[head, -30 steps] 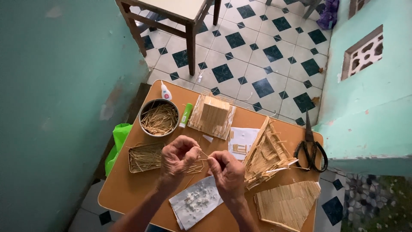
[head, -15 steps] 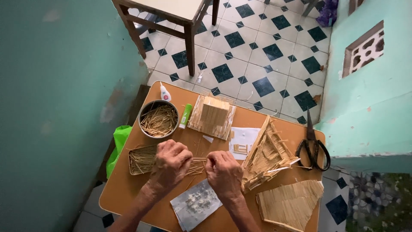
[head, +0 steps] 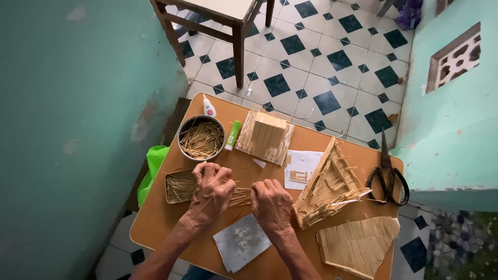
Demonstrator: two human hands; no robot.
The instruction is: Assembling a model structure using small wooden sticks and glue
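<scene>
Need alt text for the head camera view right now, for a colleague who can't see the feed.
Seen from above, a person's left hand and right hand grip a bundle of thin sticks between them over a small orange table. Around them lie a round bowl of sticks, stick-built model panels and black scissors.

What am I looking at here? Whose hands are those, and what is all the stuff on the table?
The camera sits on a person's head and looks straight down. The left hand and right hand are that person's own. Together they grip a small bundle of thin sticks over an orange table. Around them lie a round bowl of sticks, a glue bottle, a green tube, black scissors and a half-built stick house.
</scene>
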